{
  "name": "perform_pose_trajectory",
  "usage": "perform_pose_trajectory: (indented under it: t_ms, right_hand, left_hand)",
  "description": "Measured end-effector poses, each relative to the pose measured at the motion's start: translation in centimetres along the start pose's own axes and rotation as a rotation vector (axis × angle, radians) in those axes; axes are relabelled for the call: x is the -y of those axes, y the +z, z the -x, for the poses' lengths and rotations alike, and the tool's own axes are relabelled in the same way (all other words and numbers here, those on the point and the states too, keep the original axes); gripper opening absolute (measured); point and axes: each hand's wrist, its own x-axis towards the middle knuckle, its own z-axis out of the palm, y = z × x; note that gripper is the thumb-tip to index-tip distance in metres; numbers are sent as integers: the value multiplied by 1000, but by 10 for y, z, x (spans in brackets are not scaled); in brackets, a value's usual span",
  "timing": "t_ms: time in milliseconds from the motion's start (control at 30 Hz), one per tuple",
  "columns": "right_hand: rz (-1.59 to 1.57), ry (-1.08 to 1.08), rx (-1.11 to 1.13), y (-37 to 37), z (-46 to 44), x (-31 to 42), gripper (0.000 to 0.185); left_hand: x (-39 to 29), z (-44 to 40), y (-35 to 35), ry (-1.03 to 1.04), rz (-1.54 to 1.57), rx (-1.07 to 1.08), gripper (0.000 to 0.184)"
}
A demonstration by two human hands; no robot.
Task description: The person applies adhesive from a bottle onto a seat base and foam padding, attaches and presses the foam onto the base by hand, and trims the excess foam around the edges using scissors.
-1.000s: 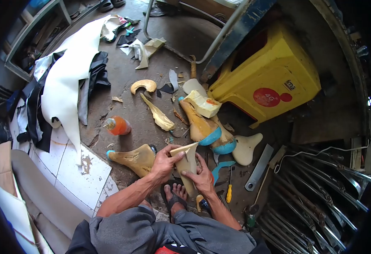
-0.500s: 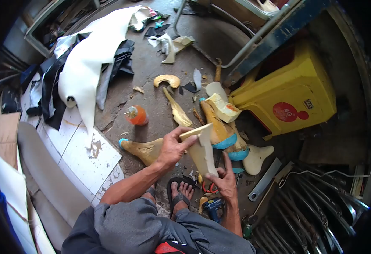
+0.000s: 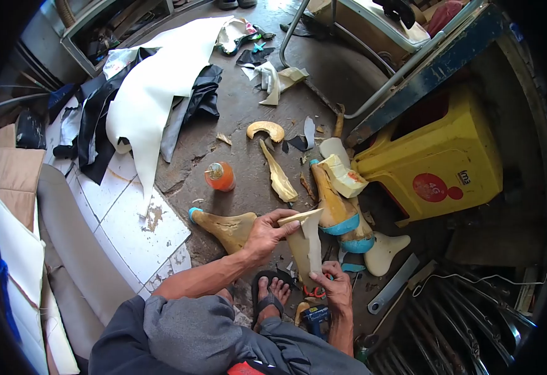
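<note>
A cream foam-like piece [image 3: 303,250], wide at the top and narrower below, is held upright over the floor between both hands. My left hand [image 3: 266,234] is closed on its upper left corner, thumb across the near face. My right hand [image 3: 337,286] pinches its lower right end, with the fingers curled. Beneath that end, a red-handled tool [image 3: 314,292] lies partly hidden on the floor, and a blue power tool [image 3: 314,317] sits close to my right forearm. A tan moulded piece with a blue tip [image 3: 225,227] lies just beyond my left wrist.
Tan pieces with blue bands [image 3: 338,212] lie past the hands, near a yellow plastic stool [image 3: 436,162] on its side. An orange bottle [image 3: 221,177] stands on the floor. White sheet material [image 3: 161,81] spreads at left; metal rods [image 3: 448,306] lie at lower right.
The camera view has shifted, so the surroundings sit lower and further right. My right index finger, stretched out before, is now curled in. Both hands still hold the cream piece.
</note>
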Motion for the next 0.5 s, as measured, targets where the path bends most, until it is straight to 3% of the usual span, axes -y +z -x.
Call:
perform_pose_trajectory:
  t_ms: [133, 200, 233, 267, 333, 367, 433, 500]
  right_hand:
    - [63, 28, -8, -19, -3, -13, 31]
    - [1, 118, -179, -23, -4, -23, 42]
    - [148, 65, -261, -15, -1, 2, 61]
    - [143, 69, -274, -6, -5, 7, 61]
    - [-129, -119, -141, 7, -9, 10, 76]
    - [-136, -115, -161, 10, -11, 11, 76]
    - [-50, 58, 56, 11, -13, 11, 90]
    - [-14, 115, 56, 6, -11, 5, 90]
  left_hand:
    - [-7, -5, -5, 52, -24, -44, 35]
    - [-9, -6, -5, 76, -7, -61, 36]
    - [-9, -7, -5, 101, 7, -79, 38]
    - [-8, -6, -5, 94, 2, -67, 38]
    - [-5, -1, -2, -22, -60, -41, 40]
    - [-4, 3, 1, -104, 9, 14, 45]
    - [-2, 4, 4, -126, 3, 43, 47]
    - [-6, 7, 6, -109, -49, 2, 53]
